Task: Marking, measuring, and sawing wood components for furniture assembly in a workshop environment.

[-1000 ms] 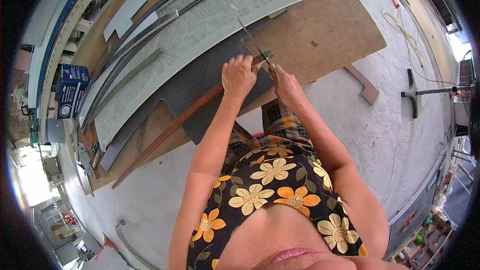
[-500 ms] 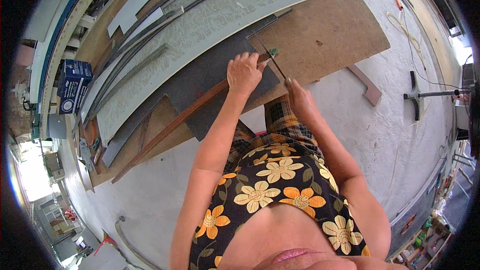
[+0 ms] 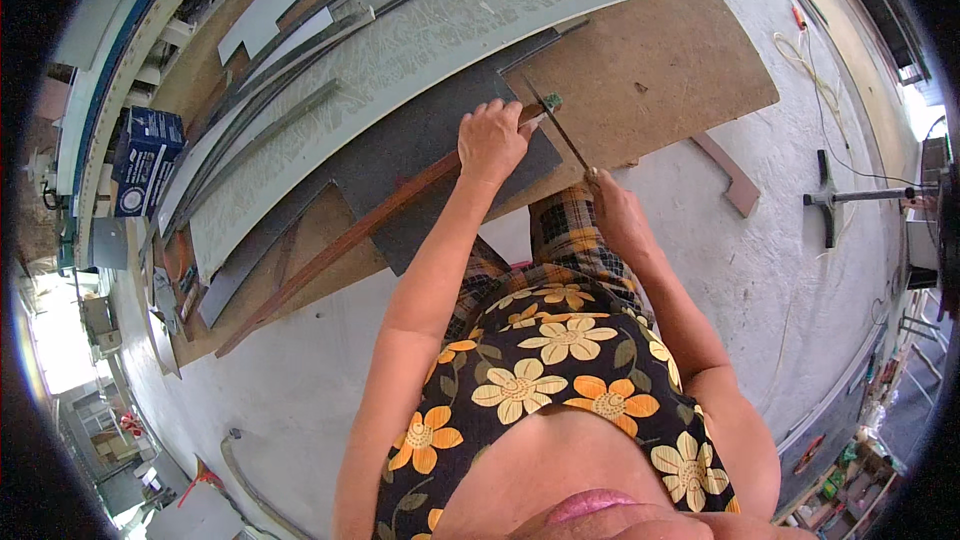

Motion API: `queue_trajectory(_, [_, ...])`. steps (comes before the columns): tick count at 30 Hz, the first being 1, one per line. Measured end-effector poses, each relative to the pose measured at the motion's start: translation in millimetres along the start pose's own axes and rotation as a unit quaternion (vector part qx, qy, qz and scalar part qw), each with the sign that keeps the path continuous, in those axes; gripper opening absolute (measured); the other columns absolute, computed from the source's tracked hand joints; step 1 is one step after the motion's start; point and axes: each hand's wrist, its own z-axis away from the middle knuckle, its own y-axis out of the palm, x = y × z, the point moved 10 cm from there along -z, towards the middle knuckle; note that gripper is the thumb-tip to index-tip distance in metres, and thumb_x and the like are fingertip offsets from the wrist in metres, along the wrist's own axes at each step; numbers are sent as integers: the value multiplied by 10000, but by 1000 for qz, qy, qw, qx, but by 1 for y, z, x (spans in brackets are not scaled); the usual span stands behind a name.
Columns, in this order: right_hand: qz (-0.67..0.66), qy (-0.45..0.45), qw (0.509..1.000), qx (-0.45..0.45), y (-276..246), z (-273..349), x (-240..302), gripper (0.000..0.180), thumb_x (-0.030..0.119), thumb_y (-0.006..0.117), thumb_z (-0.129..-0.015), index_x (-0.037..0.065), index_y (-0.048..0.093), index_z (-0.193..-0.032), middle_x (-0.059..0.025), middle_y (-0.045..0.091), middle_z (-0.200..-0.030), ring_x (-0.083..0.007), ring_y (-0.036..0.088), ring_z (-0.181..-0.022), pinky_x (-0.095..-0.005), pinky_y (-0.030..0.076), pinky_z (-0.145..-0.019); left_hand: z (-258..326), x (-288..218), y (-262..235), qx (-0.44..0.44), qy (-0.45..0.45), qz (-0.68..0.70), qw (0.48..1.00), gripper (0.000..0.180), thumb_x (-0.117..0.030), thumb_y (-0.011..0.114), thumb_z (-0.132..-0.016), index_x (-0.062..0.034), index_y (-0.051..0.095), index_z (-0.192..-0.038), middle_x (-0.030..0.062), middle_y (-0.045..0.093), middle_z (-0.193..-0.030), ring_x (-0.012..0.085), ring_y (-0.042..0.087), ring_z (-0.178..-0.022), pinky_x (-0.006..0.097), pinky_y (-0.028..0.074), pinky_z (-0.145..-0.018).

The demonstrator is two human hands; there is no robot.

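Bright daylight, sharp, fisheye-bent edges, dark rim

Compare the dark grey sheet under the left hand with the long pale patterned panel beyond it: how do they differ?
The dark grey sheet is plain and matt; the pale patterned panel carries a fine leaf-like texture. The sheet is shorter, and the left hand presses a wooden strip across it; nothing rests on the panel. Both lie flat on the brown board.

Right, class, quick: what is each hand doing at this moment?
Left hand: closed, pressing the wooden strip onto the dark sheet.
Right hand: closed on a thin cutter.
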Motion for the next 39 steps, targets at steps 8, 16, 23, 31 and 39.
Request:
queue_trajectory(8, [-51, -3, 998, -39, -14, 0, 8, 162, 78, 484, -941, 20, 472, -1091, -330, 612, -922, -529, 555, -918, -573, 427, -728, 2, -3, 0, -10, 3, -2, 1000, 313, -340, 707, -845, -86, 689, -1027, 98, 673, -931, 264, 655, -921, 413, 510, -789])
queue_trajectory(16, [-79, -87, 985, -127, -18, -33, 5, 141, 127, 444, -980, 22, 487, -1065, -339, 600, -927, -527, 549, -928, -579, 418, -711, -1, -5, 2, 6, 7, -6, 1000, 314, -337, 712, -841, -79, 696, -1020, 103, 679, -945, 266, 656, -925, 415, 510, -787])
queue_trajectory(23, [-19, -62, 997, -36, 0, -26, 15, 109, 114, 480, -958, 19, 479, -1011, -332, 594, -883, -534, 543, -914, -536, 450, -702, 0, 0, 0, -8, -3, 7, 1000, 301, -332, 713, -830, -79, 687, -992, 104, 669, -934, 279, 649, -925, 422, 505, -778])
queue_trajectory(31, [-6, -39, 997, -72, -11, -30, 8, 115, 110, 462, -951, 61, 443, -1053, -320, 603, -826, -534, 560, -839, -578, 417, -670, 2, 3, 1, -27, 5, 23, 999, 312, -352, 708, -831, -80, 674, -980, 107, 660, -940, 291, 642, -930, 435, 499, -778])
queue_trajectory(39, [155, -52, 985, -45, -4, -14, 24, 365, 112, 445, -945, 82, 418, -1307, -259, 635, -994, -469, 638, -827, -539, 502, -687, 0, -2, 0, -8, -2, 10, 1000, 273, -312, 721, -832, -73, 695, -961, 108, 682, -918, 276, 654, -918, 416, 504, -798])
